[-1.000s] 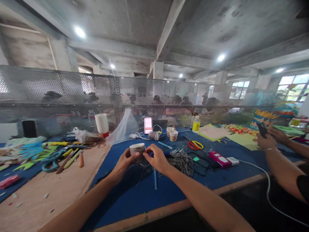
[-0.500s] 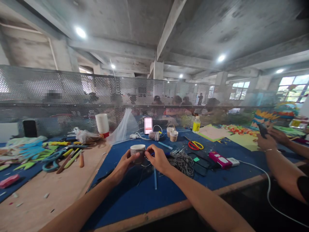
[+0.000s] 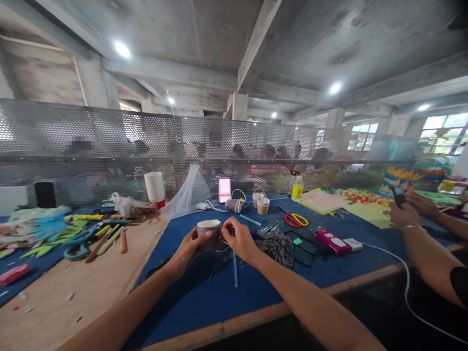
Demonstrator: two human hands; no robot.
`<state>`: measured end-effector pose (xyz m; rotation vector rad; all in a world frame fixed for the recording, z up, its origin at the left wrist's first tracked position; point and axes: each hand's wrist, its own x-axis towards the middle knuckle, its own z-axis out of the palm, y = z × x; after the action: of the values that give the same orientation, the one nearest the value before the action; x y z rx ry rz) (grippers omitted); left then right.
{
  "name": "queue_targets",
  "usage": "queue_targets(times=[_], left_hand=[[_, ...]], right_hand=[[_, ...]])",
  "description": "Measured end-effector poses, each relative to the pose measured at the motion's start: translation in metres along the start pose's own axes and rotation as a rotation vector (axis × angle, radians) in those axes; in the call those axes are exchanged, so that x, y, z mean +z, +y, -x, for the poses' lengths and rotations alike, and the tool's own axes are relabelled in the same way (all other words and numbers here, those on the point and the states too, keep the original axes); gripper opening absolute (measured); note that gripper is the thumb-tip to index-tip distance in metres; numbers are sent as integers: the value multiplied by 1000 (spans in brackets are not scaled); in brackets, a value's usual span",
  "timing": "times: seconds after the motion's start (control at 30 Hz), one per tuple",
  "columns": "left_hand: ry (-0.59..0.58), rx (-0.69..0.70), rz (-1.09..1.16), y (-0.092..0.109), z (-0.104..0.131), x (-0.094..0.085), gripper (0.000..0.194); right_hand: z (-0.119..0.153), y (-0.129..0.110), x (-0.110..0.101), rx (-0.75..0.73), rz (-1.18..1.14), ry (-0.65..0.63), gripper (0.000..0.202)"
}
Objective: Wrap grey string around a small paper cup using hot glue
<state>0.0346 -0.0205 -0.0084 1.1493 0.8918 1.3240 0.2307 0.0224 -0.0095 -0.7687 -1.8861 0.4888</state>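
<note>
A small paper cup (image 3: 208, 227) with a white rim and a greyish wrapped side is held upright above the blue table cover. My left hand (image 3: 190, 246) grips it from the left, thumb across its front. At the cup's right side, my right hand (image 3: 239, 240) has thumb and fingertips pinched together; what they hold is too small to make out. A thin cord loops below the fingers. Right of my right hand lies a tangled heap of grey cord (image 3: 280, 247). A blue stick (image 3: 235, 270) lies below my right hand.
Behind the cup are a lit phone (image 3: 224, 190), a cord spool (image 3: 233, 205) and small cups (image 3: 263, 205). Red-yellow scissors (image 3: 296, 220) and a magenta box (image 3: 332, 242) lie right. Blue scissors (image 3: 78, 243) and tools lie left. Another person's hands (image 3: 404, 214) hold a dark object.
The fingers of my right hand have shifted slightly at the cup's side, and the cup has tilted a little. The other person's dark object has moved slightly.
</note>
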Motion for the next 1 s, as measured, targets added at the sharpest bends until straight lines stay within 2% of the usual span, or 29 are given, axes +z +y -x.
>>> queue_targets(times=[1.0], left_hand=[[-35, -22, 68, -3, -1, -4, 56]], right_hand=[[-2, 0, -3, 63, -55, 3, 11]])
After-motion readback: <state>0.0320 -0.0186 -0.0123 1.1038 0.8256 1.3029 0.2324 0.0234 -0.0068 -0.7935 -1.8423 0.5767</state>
